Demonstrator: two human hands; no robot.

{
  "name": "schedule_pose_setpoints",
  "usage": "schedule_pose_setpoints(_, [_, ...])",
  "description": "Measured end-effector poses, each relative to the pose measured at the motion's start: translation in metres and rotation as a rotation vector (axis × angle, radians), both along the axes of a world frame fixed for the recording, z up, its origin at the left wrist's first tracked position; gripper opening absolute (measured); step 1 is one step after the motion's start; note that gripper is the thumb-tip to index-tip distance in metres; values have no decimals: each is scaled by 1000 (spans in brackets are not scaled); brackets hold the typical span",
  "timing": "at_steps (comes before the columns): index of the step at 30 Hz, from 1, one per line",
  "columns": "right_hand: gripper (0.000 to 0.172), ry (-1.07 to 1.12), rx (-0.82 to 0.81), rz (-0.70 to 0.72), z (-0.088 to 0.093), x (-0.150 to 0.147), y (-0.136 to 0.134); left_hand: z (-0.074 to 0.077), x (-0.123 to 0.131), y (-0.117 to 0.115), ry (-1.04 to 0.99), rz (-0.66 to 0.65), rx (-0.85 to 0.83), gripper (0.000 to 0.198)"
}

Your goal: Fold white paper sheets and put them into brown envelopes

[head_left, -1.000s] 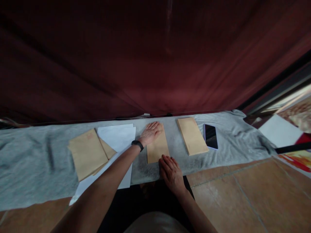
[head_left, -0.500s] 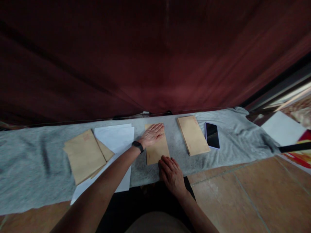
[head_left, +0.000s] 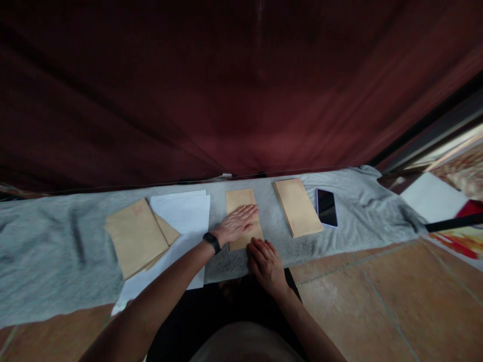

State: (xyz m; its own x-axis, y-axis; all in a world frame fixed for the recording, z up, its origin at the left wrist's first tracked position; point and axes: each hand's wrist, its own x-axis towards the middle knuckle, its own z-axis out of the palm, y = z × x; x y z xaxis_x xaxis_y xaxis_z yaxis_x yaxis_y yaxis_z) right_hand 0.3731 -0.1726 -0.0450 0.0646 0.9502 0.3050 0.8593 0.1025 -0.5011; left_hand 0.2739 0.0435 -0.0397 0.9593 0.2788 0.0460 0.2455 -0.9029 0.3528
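Observation:
A brown paper envelope [head_left: 238,197] lies upright in front of me on the grey cloth. My left hand [head_left: 238,221], with a black band on its wrist, is spread flat across the middle of it, fingers pointing right. The fingers of my right hand [head_left: 268,264] lie at the envelope's near right corner, slightly bent, and grip nothing that I can see. To the right sits a neat stack of brown envelopes [head_left: 300,208]. Left of my hands, a looser pile of envelopes [head_left: 139,239] rests partly over white paper sheets [head_left: 188,213].
A phone [head_left: 326,207] with a pale purple edge lies right of the stack. The grey cloth [head_left: 45,251] covers a long narrow surface, with a dark red curtain [head_left: 241,100] behind it. Tiled floor [head_left: 350,296] shows in front. At far right is a white sheet [head_left: 433,198].
My left hand has slid down the envelope toward me, from its far end to its middle. My right hand stays at the near corner. The view has shifted slightly.

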Motion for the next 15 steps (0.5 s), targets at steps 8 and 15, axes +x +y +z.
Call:
schedule_pose_setpoints(8, [50, -2, 52, 15, -7, 1, -2, 5, -21, -33, -15, -40, 6, 56])
schedule_pose_setpoints(15, [47, 54, 106, 28, -10, 3, -3, 14, -38, -62, -15, -46, 1, 53])
